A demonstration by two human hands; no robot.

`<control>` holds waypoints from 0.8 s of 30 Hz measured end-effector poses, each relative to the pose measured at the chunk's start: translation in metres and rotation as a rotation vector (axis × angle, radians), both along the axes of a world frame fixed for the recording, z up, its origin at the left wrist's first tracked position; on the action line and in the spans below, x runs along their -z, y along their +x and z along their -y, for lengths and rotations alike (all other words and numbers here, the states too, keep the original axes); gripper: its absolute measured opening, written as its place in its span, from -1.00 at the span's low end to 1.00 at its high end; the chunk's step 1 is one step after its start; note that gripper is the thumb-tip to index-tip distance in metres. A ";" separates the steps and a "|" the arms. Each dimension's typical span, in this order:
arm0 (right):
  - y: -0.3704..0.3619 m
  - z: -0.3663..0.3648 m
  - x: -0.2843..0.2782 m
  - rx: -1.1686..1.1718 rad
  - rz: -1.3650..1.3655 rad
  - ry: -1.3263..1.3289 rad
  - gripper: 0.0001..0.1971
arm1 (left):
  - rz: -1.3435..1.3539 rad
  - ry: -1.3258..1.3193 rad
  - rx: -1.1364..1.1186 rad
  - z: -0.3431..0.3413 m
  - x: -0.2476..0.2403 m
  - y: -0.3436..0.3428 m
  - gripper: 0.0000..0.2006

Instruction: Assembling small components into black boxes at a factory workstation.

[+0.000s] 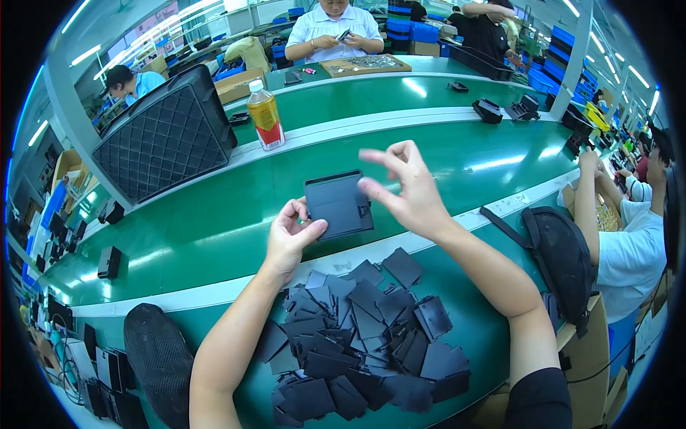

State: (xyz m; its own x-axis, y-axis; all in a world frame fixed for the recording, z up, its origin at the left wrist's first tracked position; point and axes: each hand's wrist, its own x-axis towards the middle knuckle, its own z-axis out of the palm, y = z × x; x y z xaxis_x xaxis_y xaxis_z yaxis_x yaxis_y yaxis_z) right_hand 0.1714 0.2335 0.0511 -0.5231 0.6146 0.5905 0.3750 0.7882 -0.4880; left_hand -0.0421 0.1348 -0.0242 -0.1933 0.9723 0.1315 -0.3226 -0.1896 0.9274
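Observation:
My left hand (pixel 293 232) grips the left edge of a shallow black plastic case (pixel 334 204), thumb on its near left corner. The case is square, with a raised rim and a small latch-like part at its right side. My right hand (pixel 406 187) is raised at the case's far right corner, fingers and thumb spread. Its thumb tip overlaps the edge of the case, and I cannot tell if it touches. Below both hands, a loose heap of flat black plastic plates (pixel 368 311) lies on the green table.
A green conveyor belt (pixel 457 168) runs across behind the heap. Beyond it stand a drink bottle (pixel 266 118) and a large black ridged case (pixel 168 136). A black bag (pixel 557 250) lies right, a black mesh item (pixel 157 361) left. Co-workers sit opposite and at right.

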 end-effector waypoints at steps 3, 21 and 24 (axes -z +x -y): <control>0.016 -0.010 0.016 -0.132 0.036 -0.685 -0.41 | 0.063 0.073 0.087 -0.016 -0.001 0.017 -0.66; 0.040 -0.040 0.059 -0.442 -0.232 -0.673 -0.39 | -0.227 0.040 -0.085 -0.040 -0.006 0.073 -0.69; 0.046 -0.040 0.062 -0.457 -0.250 -0.627 -0.40 | -0.215 0.057 -0.097 -0.044 -0.003 0.077 -0.68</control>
